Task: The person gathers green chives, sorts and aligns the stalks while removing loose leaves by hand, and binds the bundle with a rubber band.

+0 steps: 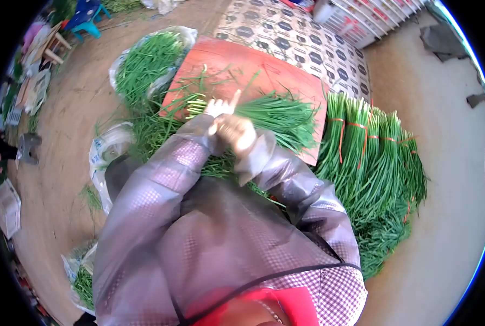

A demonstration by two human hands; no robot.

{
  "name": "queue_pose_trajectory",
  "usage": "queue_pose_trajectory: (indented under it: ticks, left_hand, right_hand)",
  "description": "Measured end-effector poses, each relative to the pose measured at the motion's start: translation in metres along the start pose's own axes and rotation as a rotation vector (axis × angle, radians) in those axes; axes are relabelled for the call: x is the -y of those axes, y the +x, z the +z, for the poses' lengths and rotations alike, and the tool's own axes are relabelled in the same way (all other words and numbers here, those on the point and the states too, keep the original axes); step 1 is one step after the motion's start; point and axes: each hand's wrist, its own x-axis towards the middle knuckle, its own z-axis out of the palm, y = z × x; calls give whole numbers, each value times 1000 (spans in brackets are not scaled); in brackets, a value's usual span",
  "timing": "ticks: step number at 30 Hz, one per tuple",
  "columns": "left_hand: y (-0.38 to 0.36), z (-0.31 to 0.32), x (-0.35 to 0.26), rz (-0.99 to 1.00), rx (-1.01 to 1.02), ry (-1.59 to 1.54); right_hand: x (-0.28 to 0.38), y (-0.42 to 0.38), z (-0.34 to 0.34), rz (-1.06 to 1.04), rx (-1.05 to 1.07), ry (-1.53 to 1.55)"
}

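Observation:
On a red board (pixel 242 60) lies a bunch of long green stalks (pixel 280 117), its leafy ends to the right and paler stem ends (pixel 195 105) to the left. My left hand (pixel 220 107) is over the bunch near those stems, one finger stretched out; what lies under its palm is hidden. My right hand (pixel 236 132) crosses close beside it, nearer my body, and is smeared by motion. Loose stalks (pixel 201 79) are scattered over the board's left part.
Bundles tied with red bands (pixel 356 130) stand and lie along the board's right side. A plastic bag of greens (pixel 147 65) sits at the left, another bag (pixel 104 157) below it. A patterned mat (pixel 286 32) and white crates (pixel 351 22) are beyond.

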Motion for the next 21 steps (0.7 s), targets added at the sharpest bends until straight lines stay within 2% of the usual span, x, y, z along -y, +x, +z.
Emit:
queue_pose_trajectory:
  ticks: [1,2,3,4,5,6,7,9,10,11,12,13,14,17,19,20,21]
  left_hand:
    - [1,0,-1,-24,-19,46]
    - [3,10,-4,-7,19,87]
    - [6,9,-5,-17,64,82]
    - [7,6,-7,-21,95,62]
    - [7,-11,-9,-26,128,39]
    - [5,-45,-12,-27,258,-93]
    - [5,-54,-13,-50,308,-143]
    - [7,-33,-18,-79,266,-79]
    - [10,-35,-20,-69,266,-80]
    - [15,-44,-19,-66,335,-86]
    - [16,-52,-18,-51,408,-86]
    - [19,-55,-19,-43,385,-80]
    - [17,-55,-18,-55,396,-102]
    - [14,-58,-19,-49,384,-103]
    - [12,-59,-20,-41,355,-99]
    - [11,-57,-20,-38,352,-110]
    - [10,-54,-20,-43,353,-109]
  right_hand:
    - [-9,-12,8,60,-21,105]
    - [-2,-17,2,-61,76,-105]
    - [11,-22,-2,7,132,-200]
    - [12,-25,-3,-12,168,-295]
    - [11,-30,-4,-24,205,-390]
    - [-1,-35,-5,-183,273,-489]
    - [-9,-45,-4,-182,240,-570]
    - [-50,-56,-17,53,319,-877]
    - [-95,-61,-29,81,256,-887]
    - [-153,-72,-40,217,291,-709]
    - [-140,-71,-32,245,303,-847]
    - [-124,-70,-32,270,321,-1006]
    - [-121,-74,-33,260,284,-1002]
    - [-95,-81,-28,285,224,-886]
    - [-72,-88,-33,324,194,-579]
    - [-43,-94,-31,166,117,-609]
    - [-28,-93,-33,-47,93,-794]
